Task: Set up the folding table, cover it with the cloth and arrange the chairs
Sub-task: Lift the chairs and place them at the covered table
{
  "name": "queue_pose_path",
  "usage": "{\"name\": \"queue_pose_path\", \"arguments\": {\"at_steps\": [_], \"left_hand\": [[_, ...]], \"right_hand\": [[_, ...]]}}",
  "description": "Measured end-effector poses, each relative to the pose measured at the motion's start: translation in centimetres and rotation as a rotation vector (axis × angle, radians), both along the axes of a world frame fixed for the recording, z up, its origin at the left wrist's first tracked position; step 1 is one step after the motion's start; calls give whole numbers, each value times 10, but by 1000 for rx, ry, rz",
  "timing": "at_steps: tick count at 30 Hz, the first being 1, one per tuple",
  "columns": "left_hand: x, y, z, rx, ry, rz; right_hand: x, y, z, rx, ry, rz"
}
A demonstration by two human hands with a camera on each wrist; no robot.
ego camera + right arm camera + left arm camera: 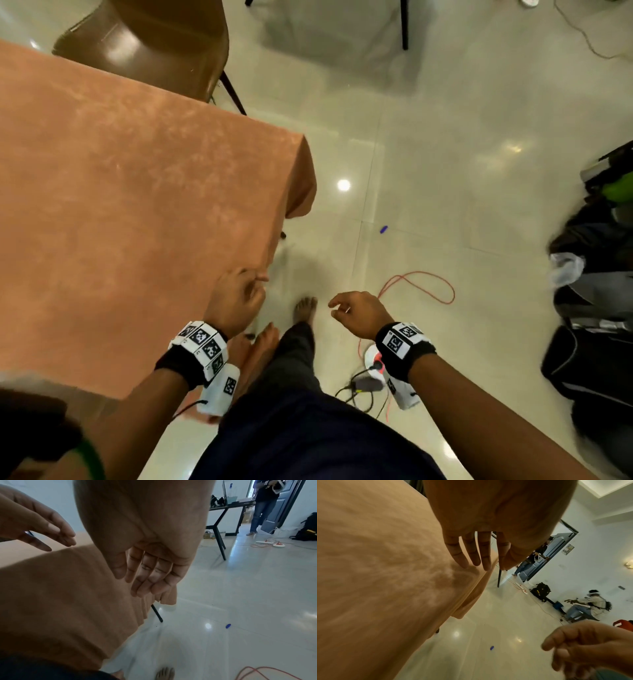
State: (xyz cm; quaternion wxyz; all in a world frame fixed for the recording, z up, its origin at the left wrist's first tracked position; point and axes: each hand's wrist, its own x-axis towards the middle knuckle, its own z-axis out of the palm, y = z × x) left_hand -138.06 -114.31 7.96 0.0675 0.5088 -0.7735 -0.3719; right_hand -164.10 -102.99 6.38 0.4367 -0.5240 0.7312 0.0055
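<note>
An orange-brown cloth covers the folding table and hangs over its right side. One black table leg shows below the hem. A brown chair stands at the table's far side. My left hand is at the table's near right edge, fingers straight just above the cloth, holding nothing. My right hand hangs in the air over the floor to the right of the table, fingers loosely curled and empty.
A red cable and a white power strip lie on the tiled floor by my bare feet. Dark bags are piled at the right. A small blue object lies on the floor. One person sits and another stands farther off.
</note>
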Motion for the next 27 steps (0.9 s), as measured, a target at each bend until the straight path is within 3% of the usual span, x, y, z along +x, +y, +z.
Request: {"name": "queue_pose_path", "arguments": {"at_steps": [11,17,22,27], "left_hand": [[-118,-217,7,-44,-177,178],[-165,-295,7,56,-179,381],[-204,-344,11,151,-83,590],[-230,-406,13,200,5,766]], "right_hand": [[-165,-228,24,-74,-49,17],[-238,-389,9,-65,-62,220],[-265,-519,17,-52,-53,423],[-250,-656,35,-147,-69,585]]}}
